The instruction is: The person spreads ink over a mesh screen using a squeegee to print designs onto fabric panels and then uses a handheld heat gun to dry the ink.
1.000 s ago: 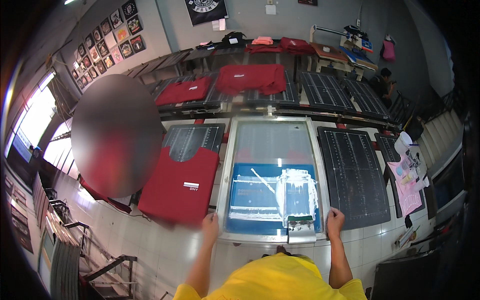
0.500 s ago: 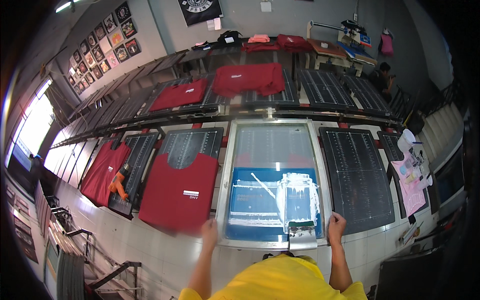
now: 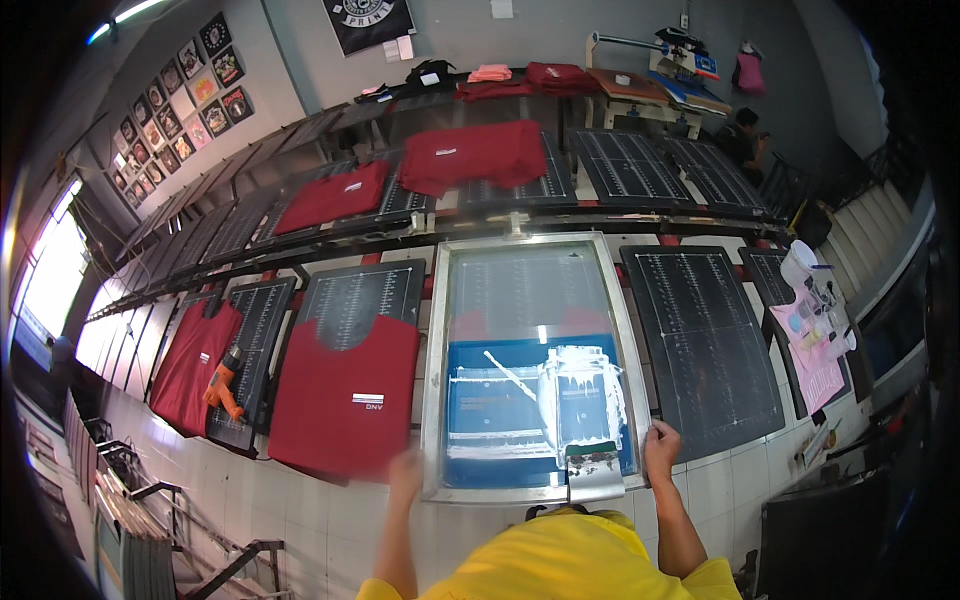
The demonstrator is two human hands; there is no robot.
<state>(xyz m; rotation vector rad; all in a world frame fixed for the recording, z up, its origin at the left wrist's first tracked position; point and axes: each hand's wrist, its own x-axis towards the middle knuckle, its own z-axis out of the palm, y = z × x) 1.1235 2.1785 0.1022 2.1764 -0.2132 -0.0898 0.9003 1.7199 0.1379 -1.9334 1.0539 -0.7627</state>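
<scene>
A metal-edged screen-printing frame lies in front of me over a dark platen, with a red shirt showing faintly through its mesh. White ink covers part of the blue stencil area. A squeegee with a metal holder rests at the frame's near edge. My right hand has its fingers curled closed at the frame's lower right side. Beside the lower left corner is my left hand, smeared by motion, so its fingers cannot be made out. A printed red shirt lies just left of it.
An orange heat gun sits by another red shirt at left. A bare platen stands to the right, then a pink cloth with tubs. Red shirts lie across the rail; a person sits far right.
My view has turned slightly, so the scene sits a little further left. Both hands stay beside the frame's lower corners, the left one blurred in both pictures.
</scene>
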